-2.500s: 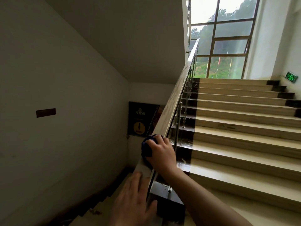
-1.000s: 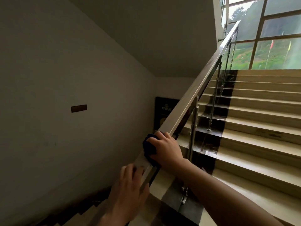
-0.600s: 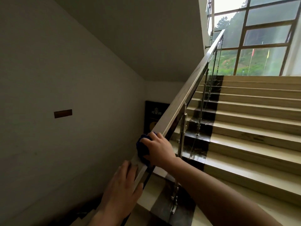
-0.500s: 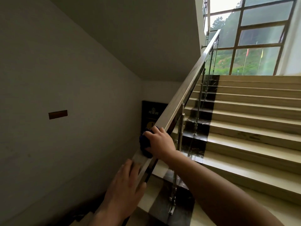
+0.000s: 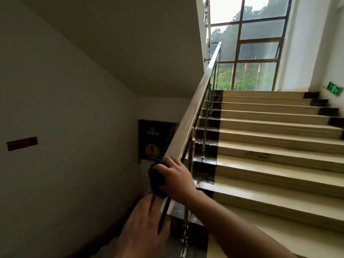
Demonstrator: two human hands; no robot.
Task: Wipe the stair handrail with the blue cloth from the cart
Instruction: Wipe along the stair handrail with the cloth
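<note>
Your right hand [image 5: 176, 178] was clenched around the bunched, dark blue cloth [image 5: 156, 176], pressing the soft wad onto the flat top of the pale, wood-grained handrail [image 5: 193, 112]. Your left hand [image 5: 144, 229] lay just below it on the rail, fingers loosely spread, grasping nothing. Slim polished metal posts [image 5: 204, 135] stood under the rail beside glossy beige stone steps [image 5: 275, 164] with dark edging.

Institutional stairwell, tiled stairs [image 5: 270, 157], exit sign [image 5: 334, 87]
</note>
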